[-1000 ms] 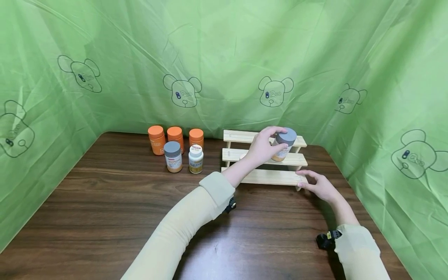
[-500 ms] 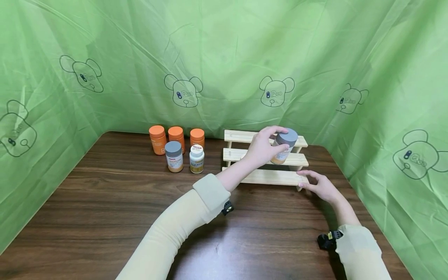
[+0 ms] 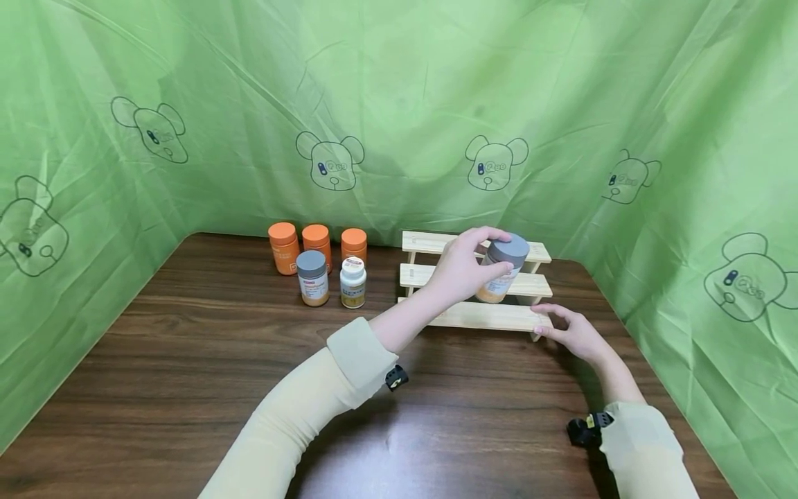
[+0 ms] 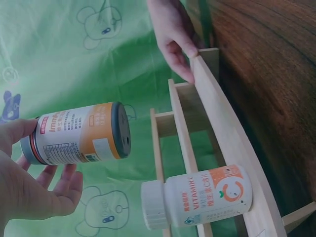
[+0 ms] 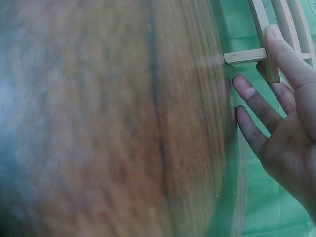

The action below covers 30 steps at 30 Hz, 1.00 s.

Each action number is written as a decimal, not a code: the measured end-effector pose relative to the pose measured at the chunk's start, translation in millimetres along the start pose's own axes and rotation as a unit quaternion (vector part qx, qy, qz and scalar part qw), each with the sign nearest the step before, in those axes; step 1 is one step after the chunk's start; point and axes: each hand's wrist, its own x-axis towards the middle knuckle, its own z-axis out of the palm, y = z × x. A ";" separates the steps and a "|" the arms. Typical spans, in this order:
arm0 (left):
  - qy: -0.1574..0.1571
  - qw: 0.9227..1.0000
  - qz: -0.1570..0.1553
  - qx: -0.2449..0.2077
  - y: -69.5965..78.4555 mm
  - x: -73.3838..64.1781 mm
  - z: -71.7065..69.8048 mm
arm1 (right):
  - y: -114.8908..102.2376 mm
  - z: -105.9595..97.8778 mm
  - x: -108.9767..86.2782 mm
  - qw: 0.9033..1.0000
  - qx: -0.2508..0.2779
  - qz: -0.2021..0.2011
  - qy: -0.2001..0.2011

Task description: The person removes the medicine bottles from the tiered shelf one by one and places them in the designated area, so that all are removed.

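My left hand holds a supplement bottle with a grey lid by its lid end, thumb and fingers around it. In the left wrist view, this bottle is apart from the three-tier wooden display shelf. A white vitamin C bottle stands on the lowest tier, mostly hidden by my left forearm in the head view. My right hand pinches the right end of that lowest plank. In the right wrist view, the right thumb lies against the plank, the other fingers spread below.
Left of the shelf on the brown wooden table stand several orange bottles. In front of them are another grey-lidded bottle and a small white-capped bottle. Green cloth hangs around the back and sides.
My left hand has lowered the grey-lidded bottle from around the middle tier toward the lowest one, nearer to me. The right hand keeps its hold on the plank's end.
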 end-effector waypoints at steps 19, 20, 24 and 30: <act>0.002 0.999 -0.025 -0.027 9.4 -24.9 -37.0 | 1.8 0.9 0.6 1.000 0.014 -0.005 0.000; 0.003 0.999 -0.026 -0.030 9.7 -26.0 -38.6 | 1.6 0.9 0.6 1.000 0.012 -0.002 -0.001; 0.005 0.999 -0.026 -0.039 9.9 -31.8 -45.8 | 1.6 1.0 0.8 1.000 0.009 0.005 0.000; 0.004 0.999 -0.008 -0.041 6.6 -39.8 -56.5 | 1.7 0.4 0.3 1.000 0.010 0.005 -0.002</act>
